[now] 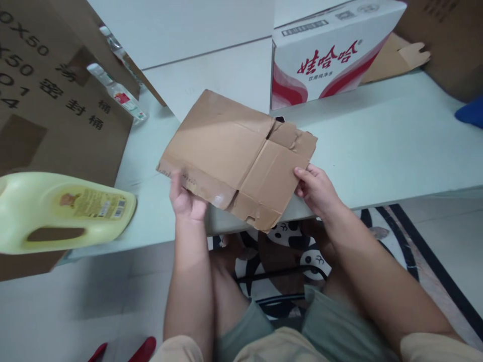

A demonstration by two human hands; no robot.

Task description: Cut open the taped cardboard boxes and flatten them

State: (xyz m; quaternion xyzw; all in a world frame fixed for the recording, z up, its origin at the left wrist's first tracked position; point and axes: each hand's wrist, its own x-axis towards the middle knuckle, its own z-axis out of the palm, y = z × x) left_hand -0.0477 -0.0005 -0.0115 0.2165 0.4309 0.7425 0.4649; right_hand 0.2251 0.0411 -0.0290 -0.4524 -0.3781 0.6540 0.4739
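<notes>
Between my hands is a flattened brown cardboard box (217, 146), creased and held at a slant over the front edge of the pale table (377, 136). Its torn, uneven flaps face right and toward me. My left hand (186, 201) grips the lower left edge, thumb on top and the other fingers hidden beneath. At the right end, my right hand (315, 187) pinches the flap edge between thumb and curled fingers. A small dark item (279, 119) peeks out behind the cardboard's far edge; I cannot make out what it is.
A pale yellow jug (68, 211) lies at the left, near a large printed carton (49, 100). Clear bottles (121, 95) stand beside that carton. A white and red box (332, 60) stands at the back right. Something blue (470, 113) is at the right edge.
</notes>
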